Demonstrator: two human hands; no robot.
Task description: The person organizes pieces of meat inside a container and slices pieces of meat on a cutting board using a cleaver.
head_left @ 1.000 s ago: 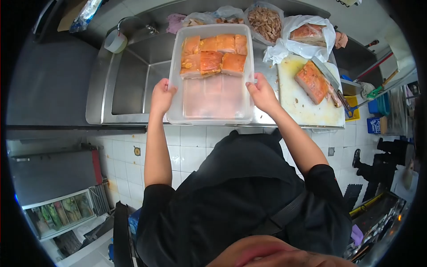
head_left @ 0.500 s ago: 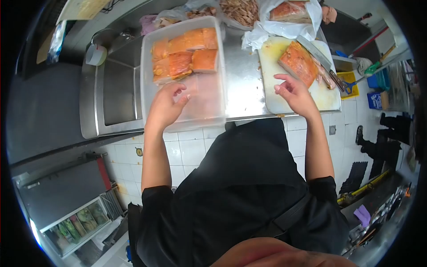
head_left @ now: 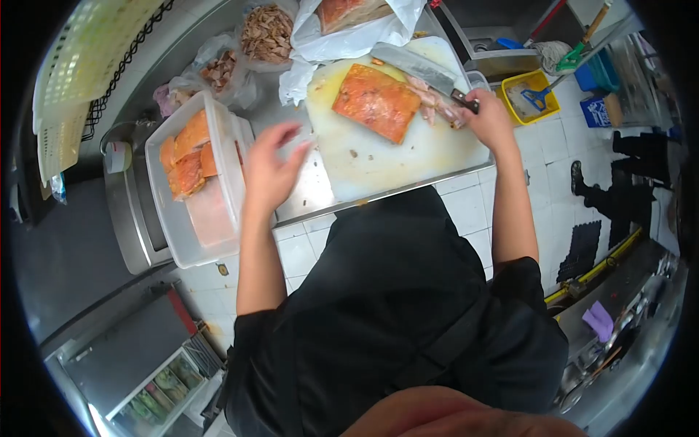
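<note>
My right hand [head_left: 488,120] is at the black handle of a cleaver-like knife [head_left: 415,64], fingers closed around the handle's end. The wide blade lies along the far side of a white cutting board [head_left: 349,175]. A slab of roast pork [head_left: 375,102] with orange-brown skin rests on the board, left of the knife. Bony meat trimmings [head_left: 435,105] lie between slab and handle. My left hand [head_left: 273,171], fingers apart and holding nothing, hovers between the board and a clear plastic tub [head_left: 162,218]. Inside the tub are several similar orange-skinned pieces [head_left: 188,171].
Behind the board are a white plastic bag [head_left: 357,40] with another meat slab and a bag of shredded brown pieces [head_left: 268,35]. A yellow bucket [head_left: 550,109] stands to the right. A steel sink [head_left: 135,156] is beyond the tub, and a perforated yellow basket [head_left: 87,80] hangs upper left.
My view has turned right, so the tub and board appear farther left. My right hand has moved from beside the slab to the knife handle. My left hand has left the tub area.
</note>
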